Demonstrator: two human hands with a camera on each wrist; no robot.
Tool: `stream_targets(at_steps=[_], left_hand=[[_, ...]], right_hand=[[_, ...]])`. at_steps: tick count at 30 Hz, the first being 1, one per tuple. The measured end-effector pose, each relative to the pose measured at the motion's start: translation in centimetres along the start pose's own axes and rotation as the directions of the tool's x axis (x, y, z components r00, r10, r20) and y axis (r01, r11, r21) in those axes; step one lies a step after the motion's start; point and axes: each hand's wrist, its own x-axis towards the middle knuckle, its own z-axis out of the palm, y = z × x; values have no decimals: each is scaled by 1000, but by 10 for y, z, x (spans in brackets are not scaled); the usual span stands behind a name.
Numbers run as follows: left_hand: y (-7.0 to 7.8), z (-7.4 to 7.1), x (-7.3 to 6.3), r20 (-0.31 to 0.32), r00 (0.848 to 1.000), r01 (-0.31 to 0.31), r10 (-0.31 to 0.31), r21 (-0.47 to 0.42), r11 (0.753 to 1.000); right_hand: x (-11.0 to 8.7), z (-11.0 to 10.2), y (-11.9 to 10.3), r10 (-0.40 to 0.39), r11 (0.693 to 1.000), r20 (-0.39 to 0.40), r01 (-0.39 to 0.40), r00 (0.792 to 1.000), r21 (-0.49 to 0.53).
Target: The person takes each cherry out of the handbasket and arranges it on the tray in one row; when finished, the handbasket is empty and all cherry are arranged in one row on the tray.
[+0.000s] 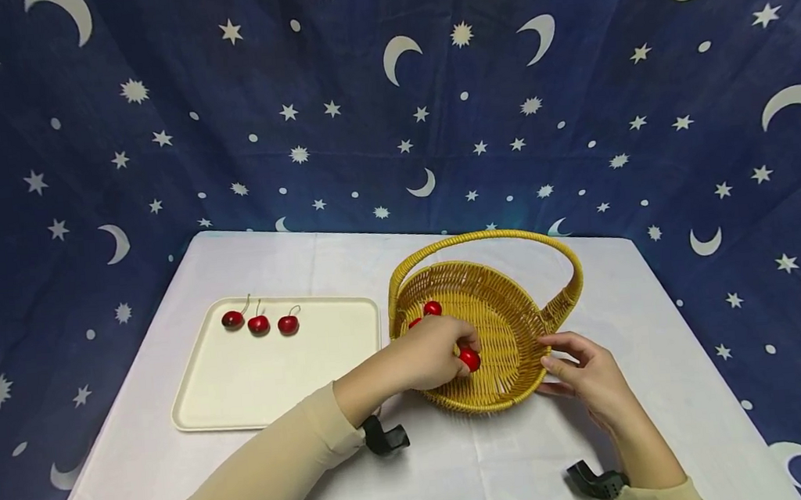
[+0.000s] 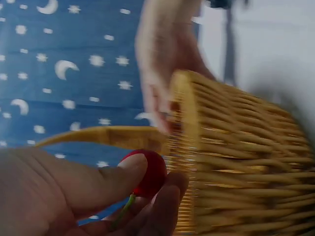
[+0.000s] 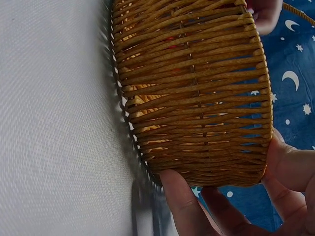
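Note:
My left hand [image 1: 435, 352] reaches over the near left side of the yellow wicker basket [image 1: 497, 313]. Between its thumb and fingers it pinches a red cherry [image 1: 469, 359], whose green stem shows in the left wrist view. Another cherry [image 1: 432, 308] lies inside the basket, and beside it a further red one [image 1: 415, 323] is mostly covered by the hand. At the basket's right side my right hand [image 1: 590, 376] grips the rim, thumb and forefinger at the edge. In the right wrist view other fingers [image 3: 182, 199] press against the woven outer wall.
Left of the basket lies a cream tray [image 1: 269, 378]. Three cherries with stems, the middle one [image 1: 259, 325] among them, sit in a row near its far edge. The basket's tall handle [image 1: 480, 236] arches over its far side. A white cloth [image 1: 446, 474] covers the table.

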Motion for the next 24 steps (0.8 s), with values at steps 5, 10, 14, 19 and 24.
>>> stream_targets(at_steps=[5, 10, 14, 19, 24], left_hand=[[12, -31, -34, -71, 995, -79, 75, -49, 996], [3, -65, -75, -145, 985, -102, 89, -83, 991], [-18, -85, -101, -184, 983, -44, 25, -104, 994], [-55, -99, -119, -227, 970, 72, -87, -71, 995], [-99, -103, -117, -244, 950, 197, -192, -6, 980]], right_hand=[[0, 1, -1, 0, 1000, -4, 0, 1000, -5], [1, 2, -2, 12, 1000, -10, -12, 1000, -9], [2, 2, -4, 23, 1000, -17, -24, 1000, -20], [1, 1, -5, 29, 999, -19, -29, 999, -19], [0, 1, -2, 35, 999, -24, -36, 999, -38]])
